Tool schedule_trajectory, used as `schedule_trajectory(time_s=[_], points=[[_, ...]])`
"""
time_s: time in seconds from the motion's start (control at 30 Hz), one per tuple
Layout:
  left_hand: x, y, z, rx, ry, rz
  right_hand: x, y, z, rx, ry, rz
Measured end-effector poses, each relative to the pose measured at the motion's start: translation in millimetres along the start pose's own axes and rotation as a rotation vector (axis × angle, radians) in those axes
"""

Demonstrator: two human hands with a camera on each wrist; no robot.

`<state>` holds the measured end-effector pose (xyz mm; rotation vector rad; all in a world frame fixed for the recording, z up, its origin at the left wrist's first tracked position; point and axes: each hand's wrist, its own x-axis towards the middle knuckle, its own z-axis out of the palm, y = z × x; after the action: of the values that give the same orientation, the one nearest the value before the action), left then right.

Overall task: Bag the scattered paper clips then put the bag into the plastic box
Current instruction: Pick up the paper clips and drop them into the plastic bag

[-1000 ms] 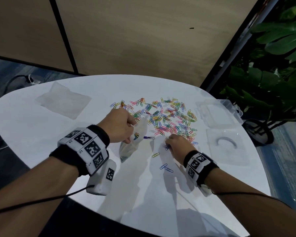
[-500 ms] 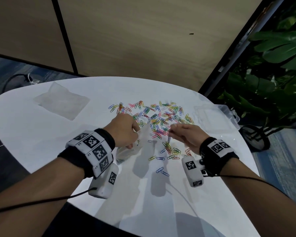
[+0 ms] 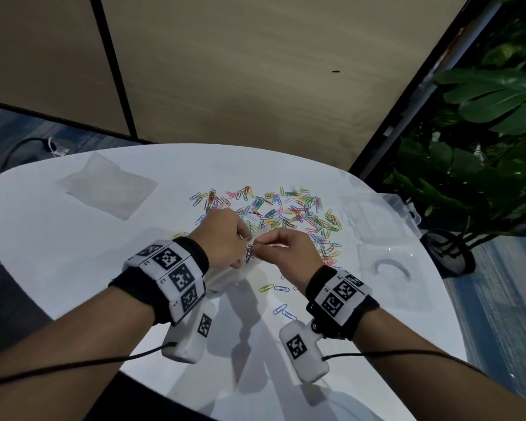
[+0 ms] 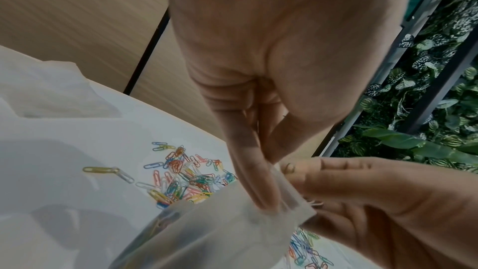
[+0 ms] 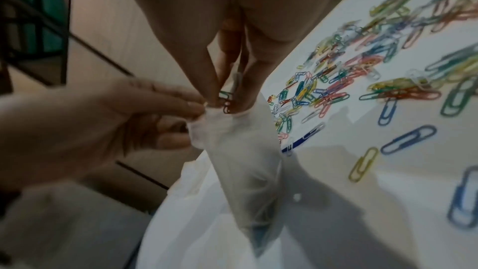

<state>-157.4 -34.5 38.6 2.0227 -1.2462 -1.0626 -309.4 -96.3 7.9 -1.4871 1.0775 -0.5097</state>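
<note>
Several coloured paper clips (image 3: pixel 289 214) lie scattered over the white table (image 3: pixel 73 253). My left hand (image 3: pixel 225 241) pinches the rim of a small translucent bag (image 3: pixel 225 275) and holds it up above the table. My right hand (image 3: pixel 286 253) pinches a few clips (image 5: pixel 225 100) right at the bag's mouth. The bag (image 5: pixel 245 169) hangs down from both hands, with some clips showing through it (image 4: pixel 160 224). The clear plastic box (image 3: pixel 377 217) stands open at the table's right edge.
Flat translucent bags (image 3: pixel 107 186) lie at the table's far left. A clear lid or tray (image 3: pixel 389 265) with a curved piece lies in front of the box. Loose clips (image 3: pixel 274 288) lie near my right wrist. Leafy plants (image 3: pixel 483 123) stand to the right of the table.
My right hand rose from the table with a few clips and moved left to the bag's mouth. My left hand lifted the bag slightly and kept its hold.
</note>
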Motion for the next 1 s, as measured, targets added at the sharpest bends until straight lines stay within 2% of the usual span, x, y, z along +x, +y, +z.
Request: schedule_trajectory(time_s=[0.13, 0.2, 0.23, 0.3, 0.33, 0.37, 0.4, 0.47, 0.5, 0.57, 0.6, 0.7, 0.8, 1.0], points=[[-1, 2, 0, 0.046, -0.002, 0.019, -3, -3, 5, -0.579, -0.195, -0.229], [0, 1, -2, 0.054, 0.008, 0.021, -3, -9, 3, -0.605, -0.222, -0.266], [0, -1, -3, 0.055, 0.017, 0.021, -2, -12, 0, -0.486, -0.21, -0.253], [0, -3, -6, 0.06, 0.026, 0.017, 3, -13, -15, -0.162, -0.145, -0.139], [0, -4, -7, 0.061, 0.026, 0.015, 6, -10, -27, -0.093, -0.101, -0.077], [0, -4, -8, 0.061, 0.026, 0.014, 11, -4, -42, -0.153, -0.047, -0.022], [-1, -4, -8, 0.061, 0.024, 0.015, 14, 5, -58, -0.311, -0.008, 0.037], [-2, -4, -9, 0.064, 0.015, 0.02, 16, 32, -92, -0.817, -0.018, 0.215], [-3, -4, -9, 0.07, 0.008, 0.024, 13, 46, -105, -0.989, -0.041, 0.326], [-4, -4, -10, 0.082, 0.002, 0.035, 6, 71, -117, -1.106, -0.071, 0.476], [-4, -5, -11, 0.083, 0.004, 0.038, 4, 79, -118, -1.1, -0.061, 0.486], [-4, -6, -14, 0.08, 0.003, 0.033, 6, 85, -107, -1.001, 0.001, 0.375], [-4, -6, -15, 0.078, -0.003, 0.033, 14, 82, -83, -0.933, -0.011, 0.216], [-4, -5, -16, 0.092, -0.021, 0.035, 25, 77, -40, -0.985, -0.074, -0.022]])
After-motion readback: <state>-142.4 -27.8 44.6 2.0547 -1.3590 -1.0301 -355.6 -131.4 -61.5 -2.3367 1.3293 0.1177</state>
